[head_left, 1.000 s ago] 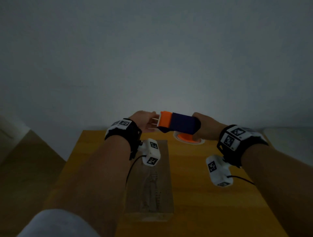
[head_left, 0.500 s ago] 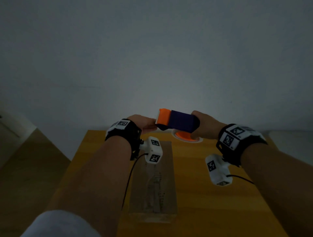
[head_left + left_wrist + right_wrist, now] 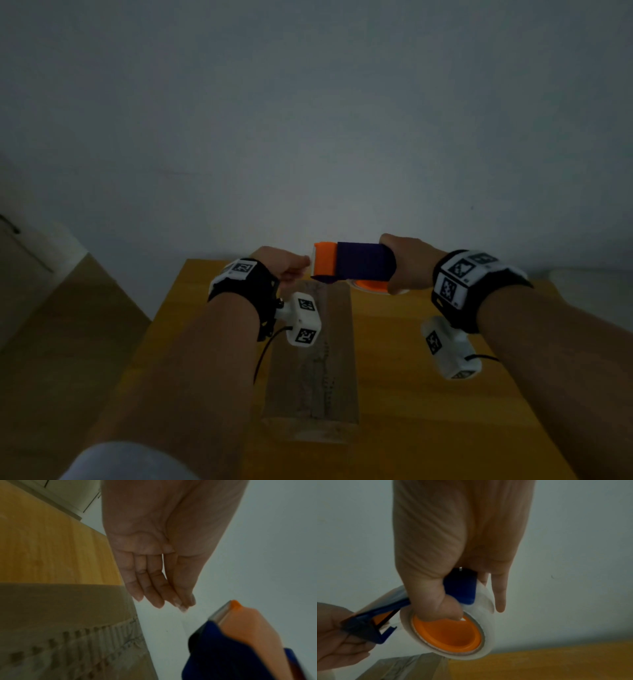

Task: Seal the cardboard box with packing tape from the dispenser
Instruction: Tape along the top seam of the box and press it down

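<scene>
A long, narrow cardboard box [image 3: 308, 370] lies lengthwise on the yellow wooden table [image 3: 428, 394]. My right hand [image 3: 394, 270] grips the blue and orange tape dispenser [image 3: 359, 262] above the box's far end. The thumb [image 3: 447, 609] hooks into the orange core [image 3: 447, 632] of the clear tape roll [image 3: 486, 601]. My left hand [image 3: 287, 269] is at the dispenser's orange cutter end [image 3: 240, 628]. Its thumb and fingertips [image 3: 183, 605] press together, and a faint clear tape edge runs from them toward the dispenser. The box top [image 3: 60, 615] has perforated marks along its seam.
A plain grey wall stands just behind the table's far edge [image 3: 556, 660]. Brown floor [image 3: 68, 342] and a white cabinet [image 3: 41, 246] lie to the left. A pale surface [image 3: 589, 277] shows to the right of the table. The room is dim.
Both hands and the dispenser have come down a little toward the box's far end. The left hand stays at the cutter end.
</scene>
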The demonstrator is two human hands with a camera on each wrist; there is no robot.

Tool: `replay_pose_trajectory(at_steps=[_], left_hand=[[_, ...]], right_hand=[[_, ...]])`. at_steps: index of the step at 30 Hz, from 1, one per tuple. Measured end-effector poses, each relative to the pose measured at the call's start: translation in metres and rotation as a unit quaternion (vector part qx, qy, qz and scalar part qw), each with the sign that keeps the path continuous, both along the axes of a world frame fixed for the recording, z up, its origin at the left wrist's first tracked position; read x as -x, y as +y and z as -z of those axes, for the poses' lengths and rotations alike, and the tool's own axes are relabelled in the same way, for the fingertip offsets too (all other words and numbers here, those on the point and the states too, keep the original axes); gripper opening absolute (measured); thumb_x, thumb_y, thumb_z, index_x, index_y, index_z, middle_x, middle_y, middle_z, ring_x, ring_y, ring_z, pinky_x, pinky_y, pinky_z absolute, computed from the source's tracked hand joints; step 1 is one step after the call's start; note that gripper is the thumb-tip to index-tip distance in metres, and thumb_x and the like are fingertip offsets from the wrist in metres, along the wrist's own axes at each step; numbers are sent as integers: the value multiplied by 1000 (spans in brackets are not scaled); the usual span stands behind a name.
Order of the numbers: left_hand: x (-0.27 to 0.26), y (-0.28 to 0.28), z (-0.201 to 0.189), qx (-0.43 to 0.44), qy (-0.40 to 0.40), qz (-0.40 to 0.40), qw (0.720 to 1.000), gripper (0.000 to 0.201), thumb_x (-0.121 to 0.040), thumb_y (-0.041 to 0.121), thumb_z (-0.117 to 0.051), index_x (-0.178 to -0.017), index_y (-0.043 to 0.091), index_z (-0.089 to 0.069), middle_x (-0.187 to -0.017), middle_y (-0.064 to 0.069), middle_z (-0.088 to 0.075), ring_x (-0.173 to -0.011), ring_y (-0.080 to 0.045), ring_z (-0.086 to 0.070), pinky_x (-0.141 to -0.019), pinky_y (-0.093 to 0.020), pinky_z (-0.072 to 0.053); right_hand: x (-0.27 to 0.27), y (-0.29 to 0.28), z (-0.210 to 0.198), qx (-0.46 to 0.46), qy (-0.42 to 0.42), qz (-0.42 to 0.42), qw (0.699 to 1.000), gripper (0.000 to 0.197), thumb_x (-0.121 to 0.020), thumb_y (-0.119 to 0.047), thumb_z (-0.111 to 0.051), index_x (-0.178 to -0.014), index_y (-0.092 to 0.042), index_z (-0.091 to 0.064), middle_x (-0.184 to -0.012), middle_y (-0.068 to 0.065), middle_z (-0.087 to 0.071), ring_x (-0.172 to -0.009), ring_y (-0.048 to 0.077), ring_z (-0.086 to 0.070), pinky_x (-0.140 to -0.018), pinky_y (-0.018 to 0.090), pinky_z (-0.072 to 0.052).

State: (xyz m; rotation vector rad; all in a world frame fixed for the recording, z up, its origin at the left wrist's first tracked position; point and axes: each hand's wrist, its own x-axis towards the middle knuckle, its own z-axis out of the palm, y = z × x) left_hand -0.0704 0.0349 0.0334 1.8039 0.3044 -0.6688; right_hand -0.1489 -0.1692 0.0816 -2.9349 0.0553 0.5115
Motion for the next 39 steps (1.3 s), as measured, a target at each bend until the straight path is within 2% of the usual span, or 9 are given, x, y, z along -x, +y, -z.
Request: replay_pose_trajectory(at_steps=[5,11,14,17,22,25,27,33,39], left_hand=[[3,8,-3,20,-1,-24,1000,13,-85,9,-68,-77,5,-60,-74,-10,-61,-64,-16,-57,-67,-28,-56],[1,45,3,-44,-42,-12,998,20,-85,11,-69,-101,0,-67,-87,-15,-66,-74,-24,-62,-86,-38,-56],[2,39,3,-94,-66,20,993,16,-83,19,-72,-73,7,-68,-82,-20,-65,-75,-27,-58,-90,-48,-53],[3,35,13,-147,-72,69,984,39,-84,28,-69,-52,14,-52,-69,-18,-55,-69,-26,-48,-78,-45,-52],[-1,29,20,-162,-68,61,983,26,-88,16,-61,-65,9,-50,-74,-16,-50,-73,-23,-42,-70,-32,-41],[-3,28,20,-158,-45,61,985,19,-91,23,-60,-95,6,-65,-107,-17,-57,-98,-29,-56,-95,-34,-47],[-7,31,24,-169,-39,37,984,42,-89,27,-63,-121,1,-60,-127,-18,-58,-118,-34,-55,-103,-44,-46],[-10,24,28,-173,-43,34,983,26,-90,23,-62,-69,11,-55,-84,-23,-60,-71,-27,-51,-87,-41,-51],[-15,21,35,-180,-57,27,982,19,-88,19,-65,-97,2,-68,-117,-18,-68,-105,-32,-64,-97,-45,-51]], right_hand=[[1,-4,5,-5,-2,-8,1000,51,-73,-14,-74,-114,-10,-43,-100,6,-58,-94,24,-62,-75,33,-53],[9,-40,4,76,19,16,997,49,-74,-17,-75,-111,-13,-43,-95,3,-56,-80,15,-52,-65,24,-43],[3,-35,7,123,20,15,992,54,-77,-21,-72,-120,-11,-42,-74,-7,-41,-67,9,-48,-55,19,-39],[1,-33,17,151,41,13,988,55,-79,-23,-70,-123,-10,-40,-85,-2,-49,-81,15,-52,-66,23,-42],[-6,-33,25,122,16,47,991,55,-79,-32,-70,-122,-10,-44,-109,6,-61,-95,22,-62,-74,31,-50],[-9,-33,26,123,4,56,991,56,-77,-43,-69,-117,-13,-44,-96,0,-58,-84,18,-60,-73,31,-52],[-11,-33,27,109,-9,55,992,56,-75,-51,-68,-113,-15,-46,-89,-2,-53,-78,18,-56,-69,31,-50],[-17,-27,27,166,-1,56,985,54,-77,-40,-68,-119,-16,-44,-98,2,-59,-88,20,-64,-68,31,-51],[-20,-28,30,160,21,60,985,50,-78,-31,-68,-118,-15,-44,-84,-1,-51,-80,20,-58,-66,30,-50]])
